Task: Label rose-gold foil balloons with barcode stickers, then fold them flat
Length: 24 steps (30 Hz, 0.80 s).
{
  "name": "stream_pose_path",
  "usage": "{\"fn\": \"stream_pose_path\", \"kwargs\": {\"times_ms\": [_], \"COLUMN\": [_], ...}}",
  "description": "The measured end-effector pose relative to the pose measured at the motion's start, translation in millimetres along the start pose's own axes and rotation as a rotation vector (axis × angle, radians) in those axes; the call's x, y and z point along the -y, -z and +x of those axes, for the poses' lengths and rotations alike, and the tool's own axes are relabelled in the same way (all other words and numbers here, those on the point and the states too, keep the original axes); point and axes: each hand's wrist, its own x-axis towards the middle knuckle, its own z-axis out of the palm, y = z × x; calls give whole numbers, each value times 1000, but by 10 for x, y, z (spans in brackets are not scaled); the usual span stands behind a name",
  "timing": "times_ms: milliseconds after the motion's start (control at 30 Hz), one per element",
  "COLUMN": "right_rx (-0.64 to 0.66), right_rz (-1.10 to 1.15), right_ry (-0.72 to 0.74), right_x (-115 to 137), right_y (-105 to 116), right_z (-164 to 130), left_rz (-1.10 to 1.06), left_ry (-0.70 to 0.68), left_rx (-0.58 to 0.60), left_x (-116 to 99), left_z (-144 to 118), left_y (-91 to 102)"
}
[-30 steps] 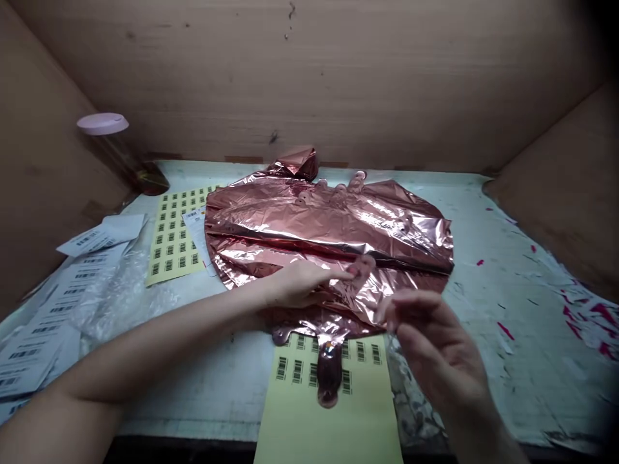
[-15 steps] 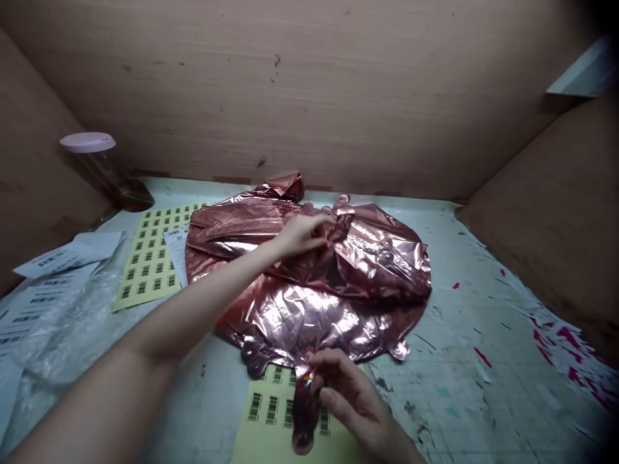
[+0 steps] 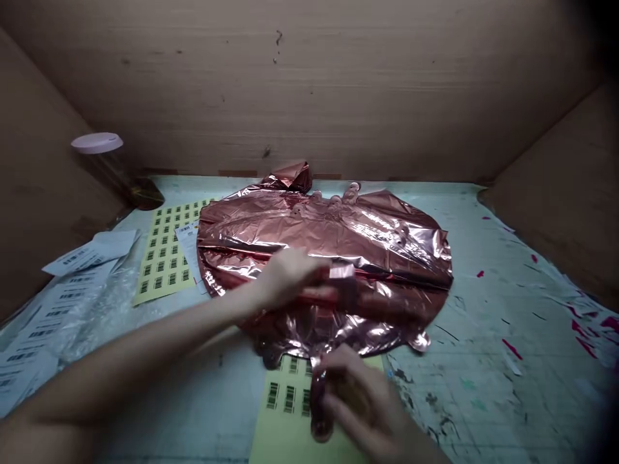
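A shiny rose-pink foil balloon (image 3: 309,232), flat and creased, lies on the table with rounded tabs along its edges. My left hand (image 3: 290,274) is over its middle, smeared by motion. A blurred flap of the foil shows at its closed fingertips. Close to me, my right hand (image 3: 365,403) pinches the balloon's narrow tail (image 3: 320,406) between thumb and fingers. That tail hangs over a yellow barcode sticker sheet (image 3: 285,432), which is partly under the balloon.
Another yellow barcode sheet (image 3: 167,258) lies left, beside white label papers (image 3: 62,316) and clear plastic wrap (image 3: 109,309). A lidded clear container (image 3: 116,171) leans in the back left corner. Cardboard walls (image 3: 309,96) surround the table. Pink and white scraps (image 3: 587,335) litter the right.
My left hand has come down toward me from the balloon's upper middle, and the foil there now looks flatter. My right hand stays on the tail. The view has shifted slightly.
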Motion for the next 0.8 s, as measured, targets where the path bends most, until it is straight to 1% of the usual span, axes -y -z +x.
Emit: {"fn": "stream_pose_path", "kwargs": {"times_ms": [33, 67, 100, 133, 167, 200, 233, 267, 300, 333, 400, 433, 467, 500, 533, 567, 600, 633, 700, 733, 800], "right_rx": [-60, -116, -153, -163, -162, -149, -135, -131, -137, -150, -168, -176, -187, -204, -225, -248, -273, -293, -322, -335, -354], "right_rz": [59, 113, 152, 169, 178, 184, 188, 191, 196, 203, 216, 212, 197, 172, 143, 116, 92, 69, 20, -12, -88], "right_ry": [-61, -109, -145, -168, -186, -202, -212, -214, -210, -197, -184, -176, -165, -153, -139, -126, -114, -109, -102, -96, -87], "right_x": [12, 14, 4, -17, -45, -79, -114, -146, -174, -196, -221, -229, -236, -246, -260, -277, -298, -321, -362, -376, -387], "right_y": [38, 73, 101, 121, 130, 131, 124, 113, 100, 86, 61, 51, 41, 30, 20, 9, -2, -12, -29, -38, -57], "right_z": [39, 87, 140, 192, 238, 274, 299, 313, 318, 318, 312, 311, 312, 316, 320, 325, 329, 332, 330, 328, 324], "left_rz": [42, 112, 182, 237, 262, 277, 277, 271, 268, 257, 217, 141, 71, 14, -32, -67, -92, -110, -130, -133, -127], "left_ry": [161, 287, 356, 372, 364, 334, 294, 259, 235, 202, 103, -61, -278, -505, -660, -694, -681, -616, -489, -475, -496], "left_rx": [40, 79, 122, 152, 159, 159, 149, 134, 125, 105, 73, -11, -16, 12, 59, 117, 163, 192, 196, 184, 151], "left_x": [194, 381, 546, 672, 747, 764, 721, 624, 481, 305, -91, -285, -462, -618, -748, -855, -939, -1004, -1091, -1119, -1159], "left_z": [192, 382, 557, 708, 823, 896, 921, 892, 808, 673, 278, 47, -182, -390, -564, -695, -780, -824, -822, -799, -760], "left_y": [-50, -98, -145, -189, -227, -258, -279, -286, -276, -248, -131, -46, 51, 151, 246, 326, 387, 425, 436, 413, 328]}}
